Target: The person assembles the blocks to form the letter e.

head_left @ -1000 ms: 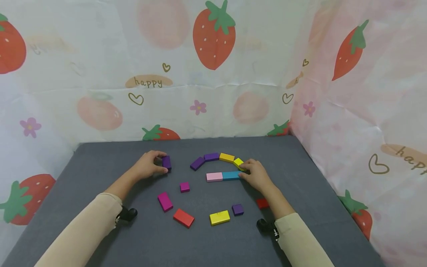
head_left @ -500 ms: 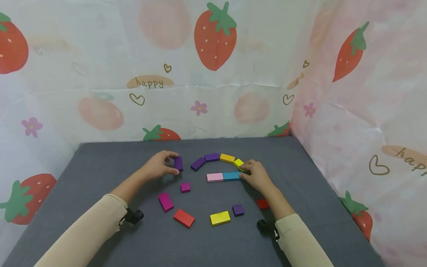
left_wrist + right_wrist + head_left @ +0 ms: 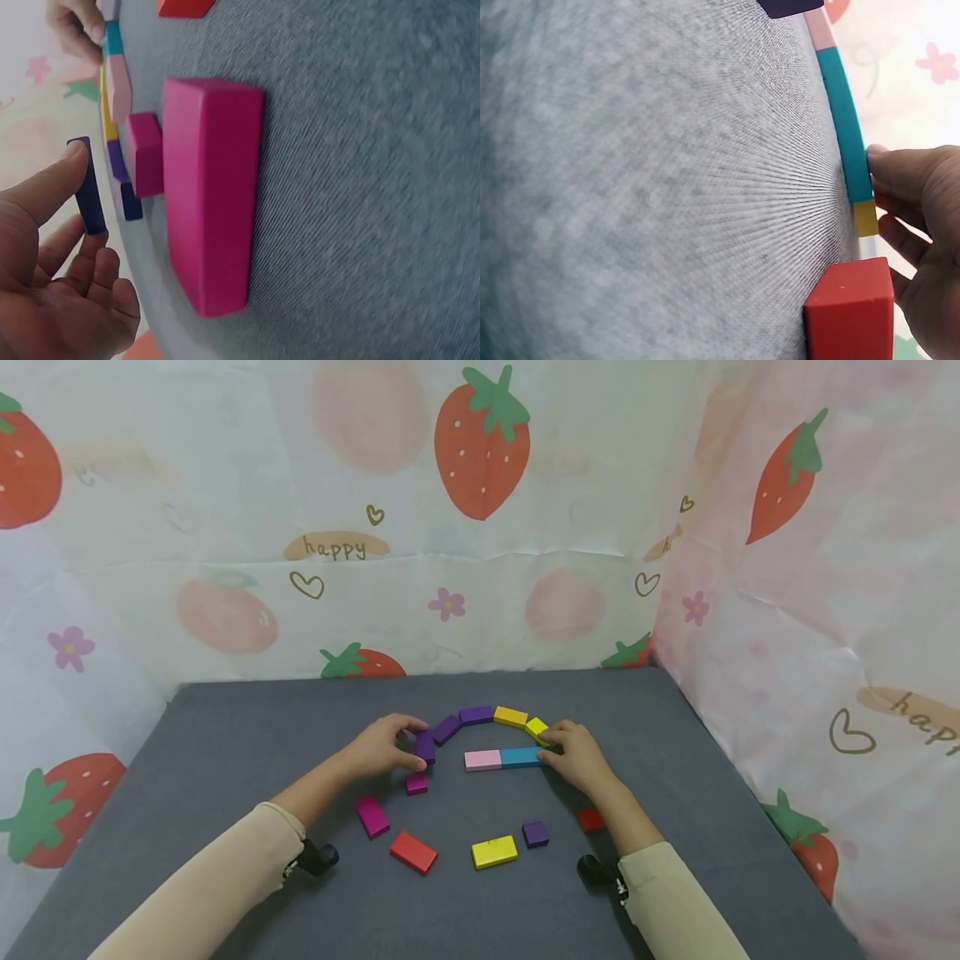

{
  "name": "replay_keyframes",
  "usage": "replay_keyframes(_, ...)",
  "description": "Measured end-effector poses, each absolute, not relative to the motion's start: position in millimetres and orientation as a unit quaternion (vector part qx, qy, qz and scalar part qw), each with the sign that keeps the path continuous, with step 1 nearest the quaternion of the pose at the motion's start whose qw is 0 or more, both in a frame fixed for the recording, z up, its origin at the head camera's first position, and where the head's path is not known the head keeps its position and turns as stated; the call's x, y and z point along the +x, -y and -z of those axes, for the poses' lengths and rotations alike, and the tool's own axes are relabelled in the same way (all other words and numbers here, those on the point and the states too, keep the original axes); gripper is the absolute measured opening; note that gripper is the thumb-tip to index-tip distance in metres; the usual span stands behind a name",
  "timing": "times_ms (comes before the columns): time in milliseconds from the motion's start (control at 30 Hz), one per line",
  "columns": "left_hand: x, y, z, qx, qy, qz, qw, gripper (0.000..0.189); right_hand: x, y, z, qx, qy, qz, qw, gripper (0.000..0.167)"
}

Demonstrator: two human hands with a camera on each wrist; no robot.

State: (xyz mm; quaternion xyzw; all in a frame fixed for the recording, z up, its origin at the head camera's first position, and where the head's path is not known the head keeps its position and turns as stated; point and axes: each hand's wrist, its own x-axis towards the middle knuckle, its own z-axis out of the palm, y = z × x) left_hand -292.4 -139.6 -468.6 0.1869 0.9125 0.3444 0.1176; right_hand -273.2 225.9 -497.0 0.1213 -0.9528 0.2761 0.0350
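My left hand [image 3: 384,747] pinches a purple block [image 3: 425,747] between thumb and fingertips. In the left wrist view that purple block [image 3: 89,191] stands on its narrow side between them. Its far end is at the left end of a curved row: a purple block [image 3: 447,729], another purple block [image 3: 476,716], an orange-yellow block [image 3: 511,717] and a yellow block [image 3: 536,727]. My right hand [image 3: 581,760] has fingertips at the yellow block and thumb by the blue block [image 3: 519,757]; I cannot tell whether it grips one. A pink block [image 3: 482,761] adjoins the blue one.
Closer to me lie a small magenta block [image 3: 416,785], a longer magenta block [image 3: 372,817], a red block [image 3: 413,852], a yellow block [image 3: 494,852] and a small purple block [image 3: 535,833]. Another red block [image 3: 590,819] is beside the right forearm. Printed cloth [image 3: 450,527] hangs behind the grey tabletop.
My left hand has carried the purple block rightward and slightly nearer to me, up to the left end of the curved row. The right hand has stayed in place.
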Motion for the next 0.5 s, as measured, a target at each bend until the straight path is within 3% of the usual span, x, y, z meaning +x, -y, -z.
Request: replay_keyframes(500,-287.4,124.3,476.4,0.174,-0.915,-0.337,0.136,0.064,-272.9,-225.3,495.6,0.114,0.954,-0.277,0.032,0.039)
